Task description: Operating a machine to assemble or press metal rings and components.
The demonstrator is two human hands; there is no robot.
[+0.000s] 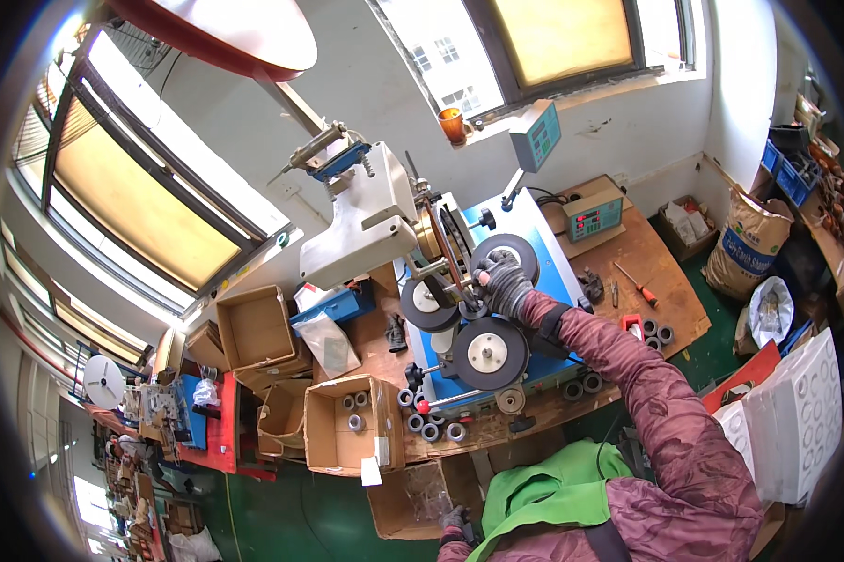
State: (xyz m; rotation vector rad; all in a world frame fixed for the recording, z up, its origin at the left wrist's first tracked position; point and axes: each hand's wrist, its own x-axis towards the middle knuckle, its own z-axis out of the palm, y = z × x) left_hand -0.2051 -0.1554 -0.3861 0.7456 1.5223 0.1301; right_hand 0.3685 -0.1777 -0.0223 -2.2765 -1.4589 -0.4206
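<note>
My right hand (508, 286), in a grey glove, reaches into the middle of a coil-winding machine (459, 229). Its fingers are curled between the black rollers, close to the metal winding ring; whatever they grip is hidden. One black roller (489, 354) with a pale hub sits just below this hand, another (520, 251) is behind it, and a third (426, 304) lies to its left. Low in the picture, my left hand (455, 520), also gloved, hangs beside an open cardboard box (403, 506) below the bench. Its fingers are too small and partly covered to read.
Grey rings (430, 432) lie on the wooden bench (665, 281) before the machine; others sit in a cardboard box (319, 426). A control box (595, 220) and a screwdriver (635, 284) are at right. A sack (749, 239) stands beyond.
</note>
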